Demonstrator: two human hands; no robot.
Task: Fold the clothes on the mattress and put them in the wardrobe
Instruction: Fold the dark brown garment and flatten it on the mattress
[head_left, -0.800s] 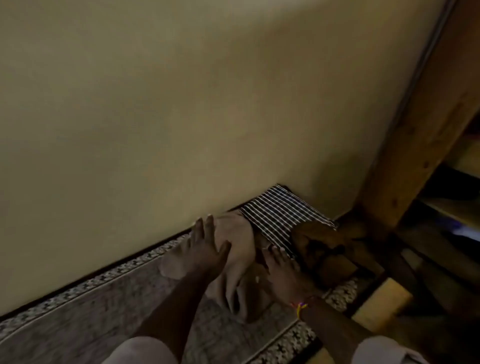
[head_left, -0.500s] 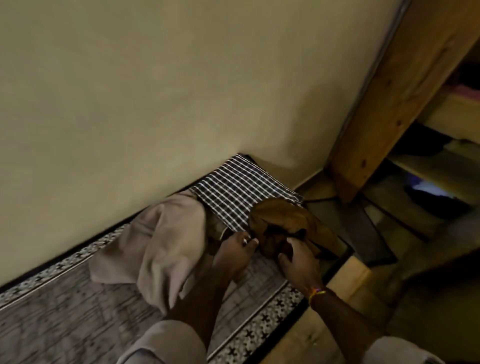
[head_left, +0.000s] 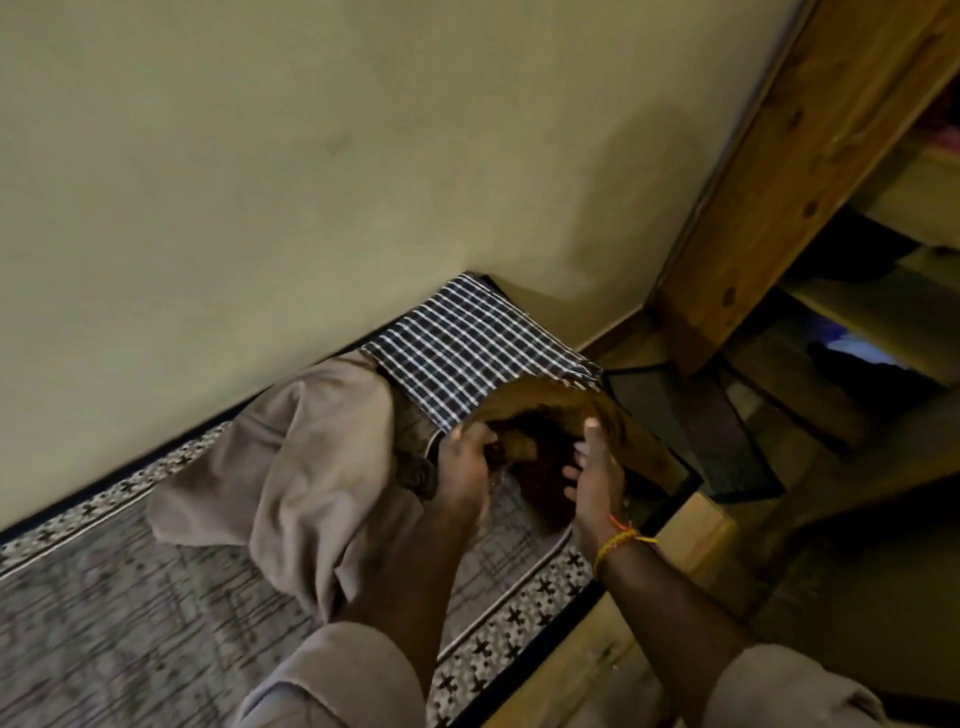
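Observation:
A crumpled brown garment (head_left: 550, 410) lies at the mattress's far right corner. My left hand (head_left: 465, 462) grips its left side and my right hand (head_left: 595, 475) holds its right side, thumb up. Behind it a dark checked cloth (head_left: 467, 353) lies flat against the wall. A beige garment (head_left: 311, 467) sprawls loosely to the left, partly under my left forearm. The patterned mattress (head_left: 130, 623) fills the lower left. The wooden wardrobe (head_left: 779, 182) stands on the right, its shelves (head_left: 914, 202) dim.
A plain wall (head_left: 311, 156) rises right behind the mattress. A wooden bed frame edge (head_left: 691, 530) runs along the mattress's right side. Dark mats (head_left: 722, 431) lie on the floor between bed and wardrobe. Something pale glows on a lower shelf (head_left: 857, 345).
My left hand left the beige garment and moved right to the brown one. Both hands now grip the brown garment, lifting its edge. The view swung right toward the wardrobe.

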